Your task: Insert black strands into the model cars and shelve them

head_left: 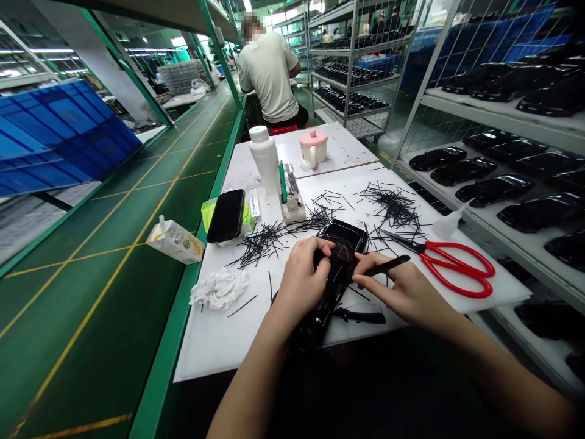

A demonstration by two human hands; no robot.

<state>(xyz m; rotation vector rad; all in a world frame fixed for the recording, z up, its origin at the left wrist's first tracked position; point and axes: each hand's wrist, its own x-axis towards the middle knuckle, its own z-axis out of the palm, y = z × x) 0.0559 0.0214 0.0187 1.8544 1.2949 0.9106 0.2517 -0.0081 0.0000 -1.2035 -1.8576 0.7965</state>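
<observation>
A glossy black model car body (343, 235) lies at the near edge of the white table, its far end angled to the right. My left hand (305, 274) rests on its left side, fingers curled against it. Over its right side, my right hand (397, 281) pinches a slim black tool (388, 266), whose tip end is hidden by the fingers. Just below that hand, a black-handled tool (363, 316) lies on the table. Thin black strips (264, 245) are heaped beyond the car, with another pile (393, 206) farther right.
Red-handled scissors (457, 265) and a white nozzle bottle (446, 224) lie right. Crumpled tissue (219, 289), a phone (225, 216) and a drink carton (176, 241) are left. Behind stand a white bottle (265, 160) and lidded mug (313, 148). Racks (484, 107) of black cars line the right.
</observation>
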